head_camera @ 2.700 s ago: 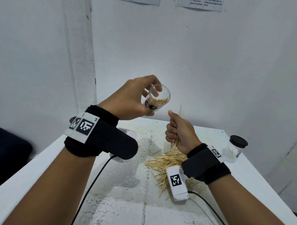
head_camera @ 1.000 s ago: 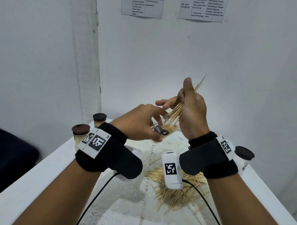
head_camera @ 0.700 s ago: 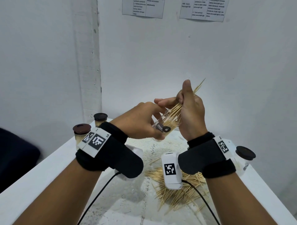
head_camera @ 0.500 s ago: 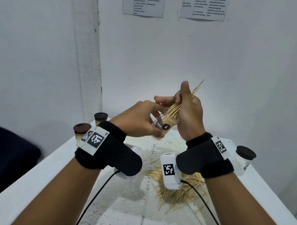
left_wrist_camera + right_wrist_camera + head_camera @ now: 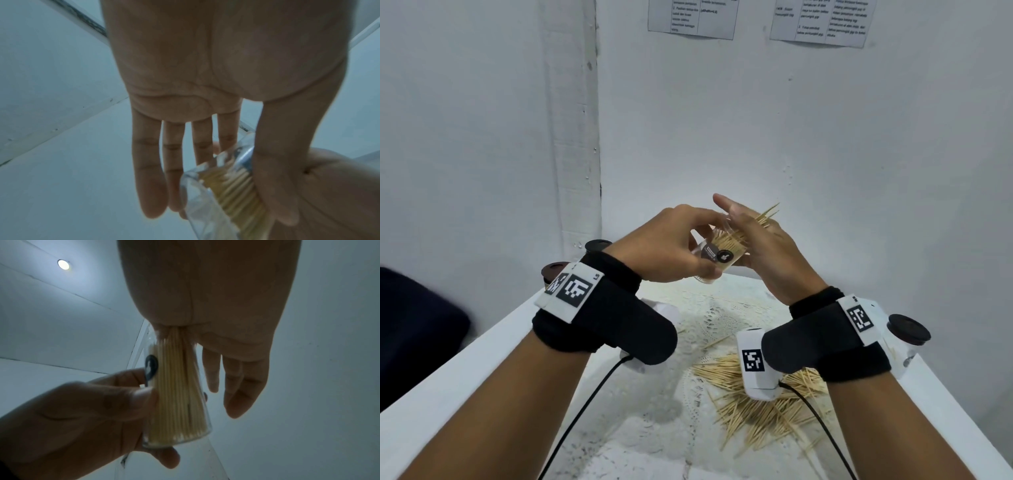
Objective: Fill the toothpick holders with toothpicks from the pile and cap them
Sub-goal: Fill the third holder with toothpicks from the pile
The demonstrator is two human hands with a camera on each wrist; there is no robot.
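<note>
My left hand (image 5: 681, 246) grips a clear toothpick holder (image 5: 717, 255), tilted and raised above the table, thumb on one side and fingers on the other. The holder (image 5: 176, 395) is packed with toothpicks down to its base. My right hand (image 5: 756, 240) is at the holder's mouth with thumb and fingers straight, its palm against the toothpick ends (image 5: 174, 337). Some toothpick tips (image 5: 768, 214) stick out past that hand. The loose toothpick pile (image 5: 753, 407) lies on the table under my right wrist. No cap shows on the held holder.
Two capped, filled holders (image 5: 595, 245) (image 5: 553, 271) stand at the table's far left, partly behind my left wrist. Another capped holder (image 5: 907, 330) stands at the right edge. A lace cloth (image 5: 709, 318) covers the white table; walls close in behind and left.
My right hand, which pinched the bundle of toothpicks with its thumb up, has straightened its fingers. The bundle sits deeper in the holder. Both hands have dropped slightly.
</note>
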